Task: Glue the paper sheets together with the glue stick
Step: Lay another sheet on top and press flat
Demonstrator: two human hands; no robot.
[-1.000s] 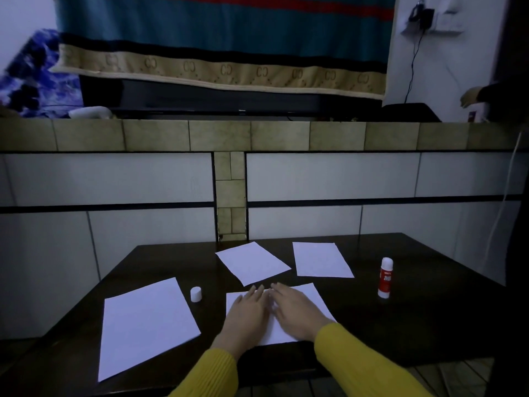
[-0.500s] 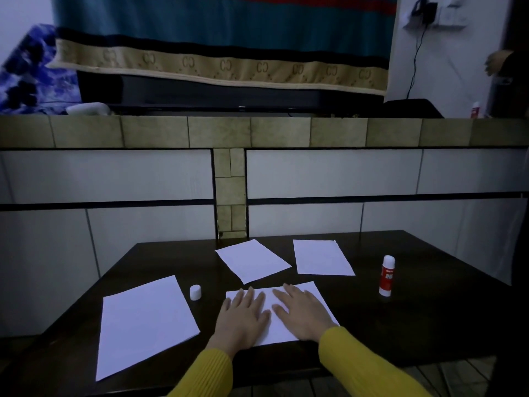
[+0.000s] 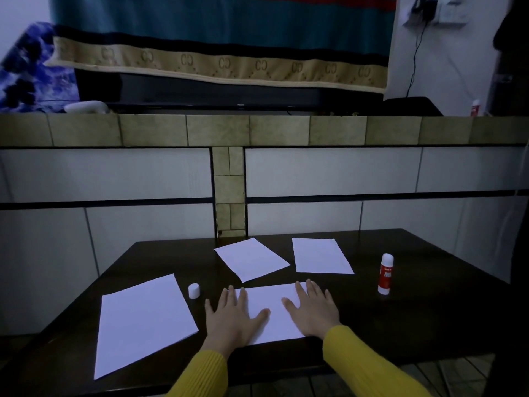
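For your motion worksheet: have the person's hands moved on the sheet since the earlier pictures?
Yes. The left hand and right hand have slid apart toward the side edges of the near sheet, judged against the cap and glue stick, which stayed put.

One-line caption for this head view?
Both hands, left and right, press flat on a sheet; uncapped glue stick stands at right, cap at left.

Home living room, television (image 3: 217,93) under patterned blanket (image 3: 223,38), tiled ledge (image 3: 257,130), dark table (image 3: 429,310)

On the table (image 3: 429,325), near sheet (image 3: 272,308) lies central, large sheet (image 3: 143,322) left, cap (image 3: 193,290) between them, two sheets (image 3: 252,262) behind, glue stick (image 3: 385,274) right
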